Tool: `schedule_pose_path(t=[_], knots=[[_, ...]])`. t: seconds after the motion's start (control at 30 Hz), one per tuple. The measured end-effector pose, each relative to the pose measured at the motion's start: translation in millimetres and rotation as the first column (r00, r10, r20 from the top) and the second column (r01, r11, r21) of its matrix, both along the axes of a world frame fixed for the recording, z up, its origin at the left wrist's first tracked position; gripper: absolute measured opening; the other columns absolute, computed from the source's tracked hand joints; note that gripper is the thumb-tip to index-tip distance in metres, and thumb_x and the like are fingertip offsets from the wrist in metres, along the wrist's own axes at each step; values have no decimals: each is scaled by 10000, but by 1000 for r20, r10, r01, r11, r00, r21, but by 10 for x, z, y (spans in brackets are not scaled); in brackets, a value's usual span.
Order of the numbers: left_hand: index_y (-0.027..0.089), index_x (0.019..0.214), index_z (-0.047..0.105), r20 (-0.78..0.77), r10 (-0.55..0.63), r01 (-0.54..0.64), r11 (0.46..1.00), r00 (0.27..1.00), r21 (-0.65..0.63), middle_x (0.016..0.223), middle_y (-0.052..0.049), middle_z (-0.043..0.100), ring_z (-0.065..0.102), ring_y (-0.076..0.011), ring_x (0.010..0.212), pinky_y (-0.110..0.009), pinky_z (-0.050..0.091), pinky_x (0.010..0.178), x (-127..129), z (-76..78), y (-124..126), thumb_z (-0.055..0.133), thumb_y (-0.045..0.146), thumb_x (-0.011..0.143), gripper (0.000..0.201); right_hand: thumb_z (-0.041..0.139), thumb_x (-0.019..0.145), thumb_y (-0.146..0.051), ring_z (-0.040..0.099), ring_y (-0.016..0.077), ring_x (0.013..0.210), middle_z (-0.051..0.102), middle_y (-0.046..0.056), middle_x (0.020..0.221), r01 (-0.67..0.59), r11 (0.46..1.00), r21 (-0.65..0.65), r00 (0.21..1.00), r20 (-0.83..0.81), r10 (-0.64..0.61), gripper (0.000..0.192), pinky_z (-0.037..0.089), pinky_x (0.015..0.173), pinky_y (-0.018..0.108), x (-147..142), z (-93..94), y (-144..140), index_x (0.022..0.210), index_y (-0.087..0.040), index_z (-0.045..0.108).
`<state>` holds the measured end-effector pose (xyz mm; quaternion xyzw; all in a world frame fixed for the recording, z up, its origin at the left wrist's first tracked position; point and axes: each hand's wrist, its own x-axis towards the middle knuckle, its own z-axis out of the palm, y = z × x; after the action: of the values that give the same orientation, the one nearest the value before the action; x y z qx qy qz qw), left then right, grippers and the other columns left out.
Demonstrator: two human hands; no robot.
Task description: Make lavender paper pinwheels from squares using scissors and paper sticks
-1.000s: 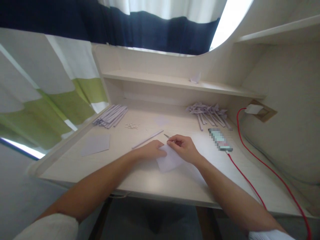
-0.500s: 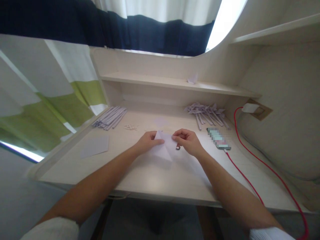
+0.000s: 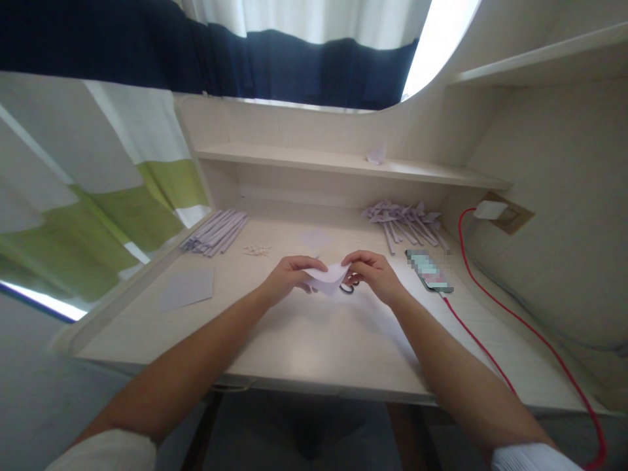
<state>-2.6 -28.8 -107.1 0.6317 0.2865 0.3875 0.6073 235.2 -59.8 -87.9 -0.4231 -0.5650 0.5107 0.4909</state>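
Note:
Between my hands, a little above the desk, is a white sheet of paper (image 3: 328, 280), bent so that it bows in the middle. My left hand (image 3: 290, 276) pinches its left side, thumb on the near face. At the right corner, the thumb and fingers of my right hand (image 3: 370, 273) close on the paper. Partly hidden behind the paper and right hand lies a dark ring-shaped handle (image 3: 347, 288), perhaps of scissors. Flat on the desk to the left rests a stack of white paper (image 3: 187, 288).
Rolled paper sticks (image 3: 218, 232) lie at the back left, beside small pale pieces (image 3: 256, 250). Paper pinwheel-like shapes on sticks (image 3: 405, 219) are piled at the back right. A phone (image 3: 429, 270) with a red cable (image 3: 478, 343) lies right. Folded paper (image 3: 377, 154) stands on the shelf (image 3: 304, 157).
The paper was spread with a pointed flap hanging toward me; now it is turned up and bowed between my hands. More of the dark ring shows. Both hands have shifted slightly.

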Motion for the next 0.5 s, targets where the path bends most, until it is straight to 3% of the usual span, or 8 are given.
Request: schedule_pose_path(t=[0.1,0.3,0.5], knots=[[129,967,766,-3,-3,3,1000,1000,20,942,-95,716,660,-187,753,-272,542,612,-5,10,-3,626,148,648,349,634,755,-275,667,164,641,687,47,718,25,999,-39,997,-68,-28,168,576,594,289,-2,-12,22,795,-138,722],[136,923,777,-67,-19,27,992,998,121,936,-76,712,609,-187,817,-267,483,686,-5,90,-43,624,142,624,336,816,649,-319,637,137,627,698,28,735,100,995,-5,995,0,-100,261,561,559,256,-23,-19,23,813,-145,711],[158,977,772,-136,-72,95,980,988,177,936,-60,716,599,-189,812,-286,448,734,-35,92,-61,634,204,664,346,818,670,-348,623,130,600,697,25,727,-30,997,-67,991,131,39,355,528,559,262,-7,-23,1,931,-135,706]])
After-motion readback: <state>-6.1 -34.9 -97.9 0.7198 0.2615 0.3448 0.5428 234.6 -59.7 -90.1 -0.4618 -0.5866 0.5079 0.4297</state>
